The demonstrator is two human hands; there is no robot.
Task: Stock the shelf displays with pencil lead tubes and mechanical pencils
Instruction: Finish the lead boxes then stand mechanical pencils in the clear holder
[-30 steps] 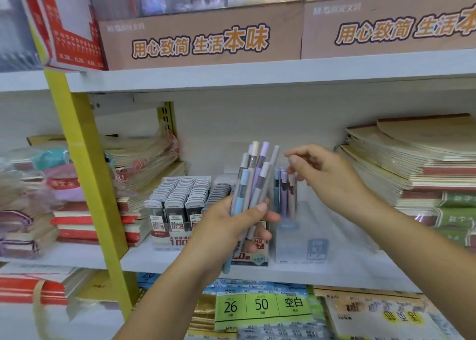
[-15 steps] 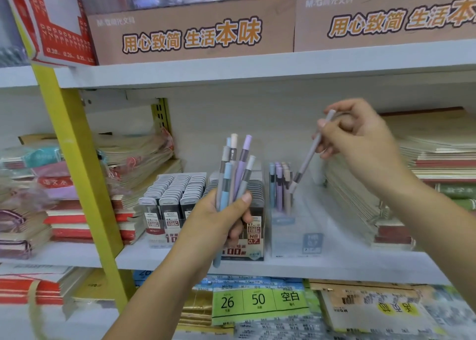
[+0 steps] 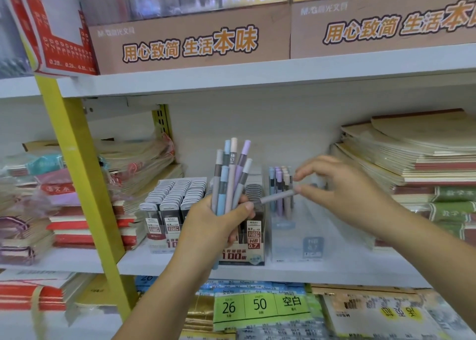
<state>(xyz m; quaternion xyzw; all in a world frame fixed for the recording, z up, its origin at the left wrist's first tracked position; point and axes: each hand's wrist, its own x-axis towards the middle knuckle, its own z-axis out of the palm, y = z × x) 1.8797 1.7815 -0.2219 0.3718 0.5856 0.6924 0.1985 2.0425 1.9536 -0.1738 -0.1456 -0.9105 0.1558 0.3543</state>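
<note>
Since half a second ago the right hand has come down from above the clear display box toward the left hand; its thumb and fingertips pinch one end of a lilac-grey mechanical pencil, which lies almost level, the other end beside the left thumb. On the shelf, before the lead tube boxes, the left hand's curled fingers grip an upright bundle of pastel pencils.

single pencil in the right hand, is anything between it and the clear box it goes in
Nothing visible blocks it. The single pencil, pinched by the right hand, lies almost level in front of the standing pencils at the back of the clear box; the rest of it looks free.
</note>
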